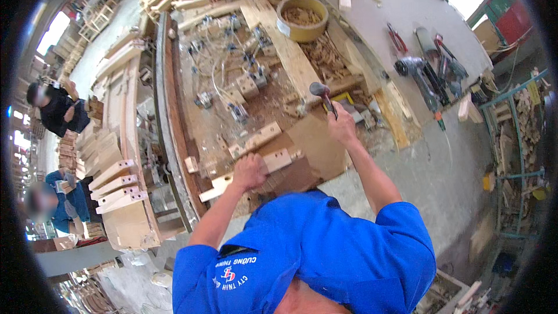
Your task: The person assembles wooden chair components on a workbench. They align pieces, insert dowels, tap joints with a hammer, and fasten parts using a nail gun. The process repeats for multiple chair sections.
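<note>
My left hand (250,172) is wrapped over a pale wooden bar (278,161) lying slantwise at the near edge of the workbench. Dark holes show near the bar's right end, and a small peg-like bit sticks out there. In my right hand (343,125) is a mallet (319,89), gripped by its dark handle, with its round dark head raised beyond the bar's right end. A second pale bar (256,139) with holes rests just past the first. Brown cardboard (318,146) covers the bench to the right of both bars.
Beyond the bars are clamps with air hoses (224,75). A yellow round tub (302,18) holds small wooden bits. On the grey surface at right lie a power tool (419,75) and red-handled pliers (397,39). Stacked wooden parts (119,186) stand left; other people work nearby.
</note>
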Demonstrator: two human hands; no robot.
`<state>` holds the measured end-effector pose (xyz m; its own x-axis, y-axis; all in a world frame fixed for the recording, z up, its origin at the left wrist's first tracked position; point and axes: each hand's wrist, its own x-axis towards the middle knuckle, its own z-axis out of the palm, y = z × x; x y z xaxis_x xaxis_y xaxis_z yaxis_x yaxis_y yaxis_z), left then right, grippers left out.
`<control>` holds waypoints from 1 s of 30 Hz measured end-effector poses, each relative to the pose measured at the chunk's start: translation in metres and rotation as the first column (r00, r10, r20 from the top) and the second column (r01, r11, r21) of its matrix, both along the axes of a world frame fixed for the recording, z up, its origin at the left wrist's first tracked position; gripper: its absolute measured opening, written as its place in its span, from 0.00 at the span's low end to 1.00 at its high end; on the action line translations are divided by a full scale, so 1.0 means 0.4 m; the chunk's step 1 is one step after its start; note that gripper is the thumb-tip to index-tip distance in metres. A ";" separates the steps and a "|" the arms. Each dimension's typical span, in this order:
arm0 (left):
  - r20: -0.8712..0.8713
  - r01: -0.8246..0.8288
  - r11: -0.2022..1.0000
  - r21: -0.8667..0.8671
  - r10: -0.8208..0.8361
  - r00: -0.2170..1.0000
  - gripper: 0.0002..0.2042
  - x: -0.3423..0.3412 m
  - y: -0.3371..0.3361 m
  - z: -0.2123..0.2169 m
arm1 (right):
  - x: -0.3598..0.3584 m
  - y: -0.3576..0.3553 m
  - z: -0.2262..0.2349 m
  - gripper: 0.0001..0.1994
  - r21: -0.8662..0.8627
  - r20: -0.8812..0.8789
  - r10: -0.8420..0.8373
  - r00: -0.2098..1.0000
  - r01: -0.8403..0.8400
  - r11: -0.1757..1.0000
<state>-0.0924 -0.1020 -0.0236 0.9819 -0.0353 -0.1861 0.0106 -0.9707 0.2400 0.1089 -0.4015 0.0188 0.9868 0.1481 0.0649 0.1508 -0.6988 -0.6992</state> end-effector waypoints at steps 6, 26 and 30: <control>0.134 -0.126 0.985 -0.121 0.142 0.981 0.30 0.005 -0.032 0.179 | 0.279 0.125 -0.001 0.24 -0.153 0.033 0.044 0.998 -0.038 0.987; 0.418 0.134 0.716 -0.685 0.236 0.877 0.43 0.195 -0.098 0.369 | -0.027 0.219 0.246 0.30 0.781 0.082 0.686 0.723 -0.474 0.407; 0.315 0.156 0.437 -0.886 0.317 0.895 0.47 0.207 -0.096 0.447 | -0.003 0.194 0.362 0.32 0.602 0.301 0.609 0.734 -0.642 0.476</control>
